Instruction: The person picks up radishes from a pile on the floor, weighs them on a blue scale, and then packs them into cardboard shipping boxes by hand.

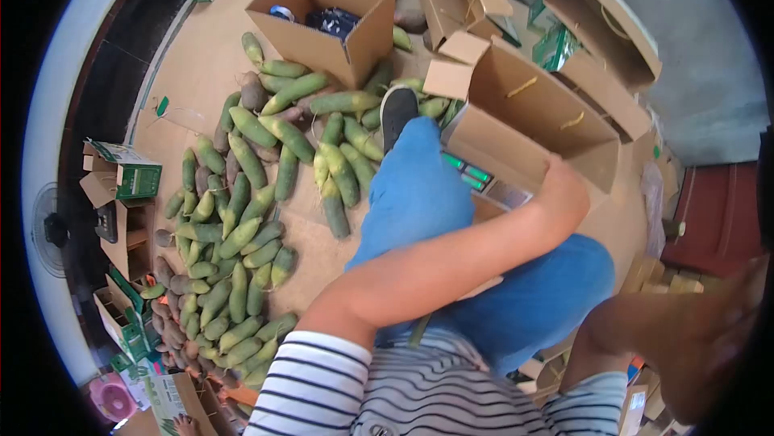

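An uncovered cardboard box [528, 105] stands in front of my knees, over a scale with a lit green display [468, 171]. My left hand [560, 190] is at the near wall of this box, bent over its edge, with most fingers hidden. At the far right, close to the camera, my right hand [717, 347] is dark and smeared, so its fingers and anything in them cannot be made out. Long green radishes [274, 133] lie heaped on the floor to the left of my leg.
Another cardboard box [322, 29] with dark items inside stands behind the radishes. More boxes [605, 29] line the wall at upper right. Brownish roots [165, 307] lie at the left. A fan [55, 228] is at the left edge. Another person's hand [185, 424] shows at lower left.
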